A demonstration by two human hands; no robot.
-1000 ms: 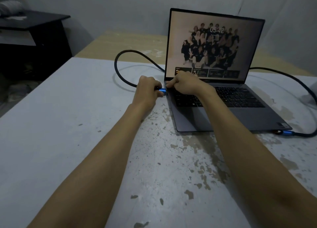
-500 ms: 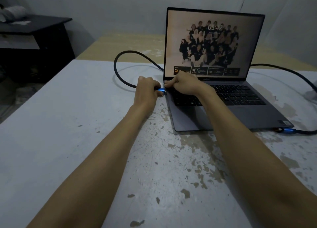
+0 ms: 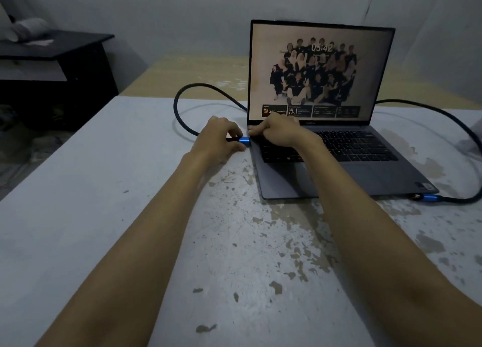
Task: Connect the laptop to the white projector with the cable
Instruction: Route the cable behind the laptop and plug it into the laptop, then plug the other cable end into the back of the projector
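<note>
A: What is seen nearest on the table?

B: Two bare forearms are stretched forward over its worn, chipped middle, and a second blue plug is laid just off the front right corner of the laptop, by the table's right edge.

A: And the hands?

B: The left hand is closed around a blue plug, which is pinched between thumb and fingers and held against the laptop's left side, near the hinge. Whether it is seated in a port cannot be told. The right hand is curled into a loose fist and rested on the back left corner of the keyboard; nothing is seen held in it.

A: Where is the cable led?

B: From the left hand it is looped back towards the table's far edge and passed behind the lid; a black length is seen again at the right, curving round to the second plug.

A: Beyond that?

B: The screen is lit, and a dark side table is set at the far left
</note>
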